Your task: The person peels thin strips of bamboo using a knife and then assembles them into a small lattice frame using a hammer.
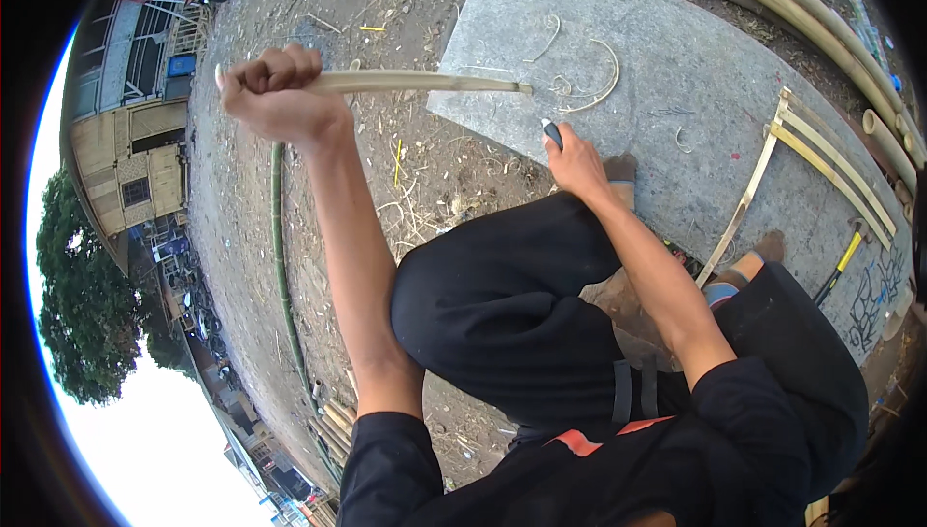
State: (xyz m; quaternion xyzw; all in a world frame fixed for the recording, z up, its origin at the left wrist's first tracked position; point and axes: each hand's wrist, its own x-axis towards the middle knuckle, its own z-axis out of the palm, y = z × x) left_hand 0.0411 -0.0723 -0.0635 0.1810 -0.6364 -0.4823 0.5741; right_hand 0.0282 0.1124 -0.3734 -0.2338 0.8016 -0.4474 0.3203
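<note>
outside on dry brown dirt sits a big flat grey stone slab (676,83), and the person squats beside it with their knees up in black trousers. the left hand (275,92) is lifted high and its fingers are wrapped tight around one end of a long pale bamboo strip (425,82), so the strip sticks out sideways and its far tip hangs over the near edge of the slab. the right hand (575,160) is down low by the slab, closed around a small knife with a dark handle (551,133); only the top of the handle shows, and the blade cannot be seen. the knife is not touching the strip right now; they are apart. thin curly bamboo shavings (589,92) lie on the slab, so it looks like some scraping or trimming is already done. on the right side of the slab lie a few flat split bamboo slats (830,165) side by side, which look finished or nearly so. past them is a pile of thick round bamboo poles (830,29) that seem not cut up yet, so a lot looks left to do. a hammer with a yellow handle (842,261) lies near the slats. a long green bamboo stalk (282,266) lies on the dirt on the left.
</note>
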